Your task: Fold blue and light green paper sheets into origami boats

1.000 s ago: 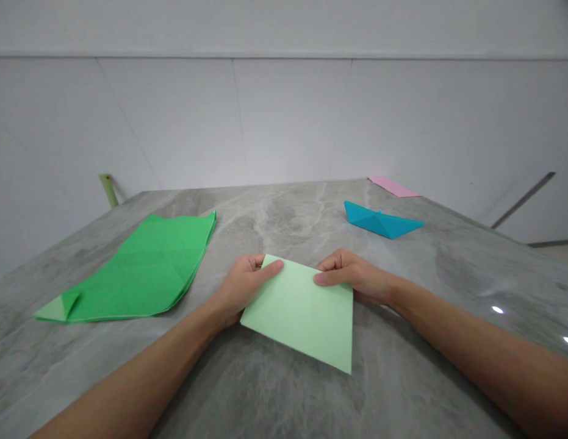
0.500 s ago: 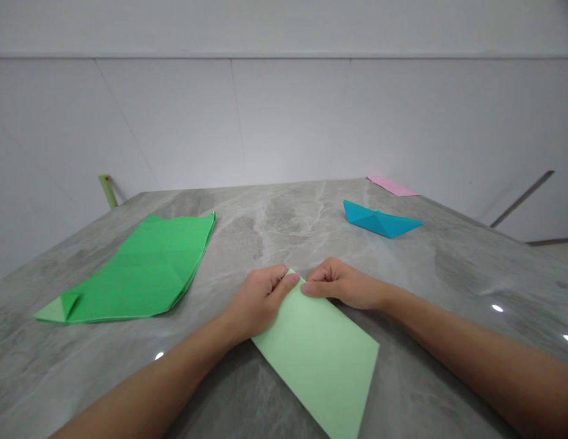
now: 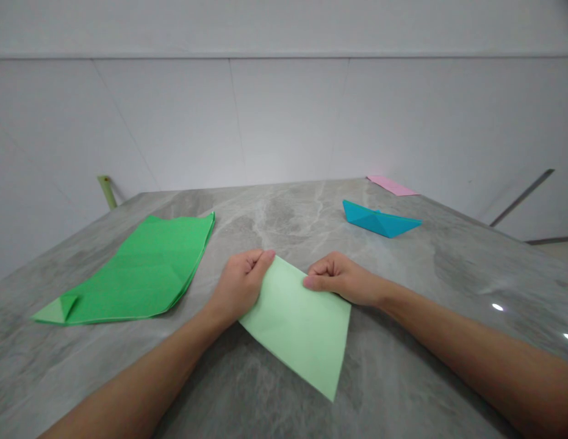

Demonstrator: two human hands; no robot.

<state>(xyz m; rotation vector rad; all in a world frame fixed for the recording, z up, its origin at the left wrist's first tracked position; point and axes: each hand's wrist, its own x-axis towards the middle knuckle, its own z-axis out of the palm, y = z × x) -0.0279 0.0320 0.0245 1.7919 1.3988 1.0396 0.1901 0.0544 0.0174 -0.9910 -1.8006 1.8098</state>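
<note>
A pale green sheet of paper (image 3: 297,326) is held between my two hands over the near middle of the table, one corner pointing toward me. My left hand (image 3: 240,286) pinches its upper left corner, thumb on top and fingers curled beneath. Along the upper right edge, my right hand (image 3: 341,277) grips the same paper between thumb and curled fingers. The undersides of both grips are hidden. Beyond my right hand lies a folded blue paper boat (image 3: 379,221), touched by neither hand.
A stack of bright green paper (image 3: 146,268) lies to the left, its near left corner folded over to a paler side. Pink paper (image 3: 393,185) rests at the far right edge of the grey marbled table (image 3: 284,213). A white wall (image 3: 284,116) stands behind.
The pale green paper has turned and moved away from me, its near corner now fully in view. My left hand has shifted left and slightly up, widening the gap between my hands.
</note>
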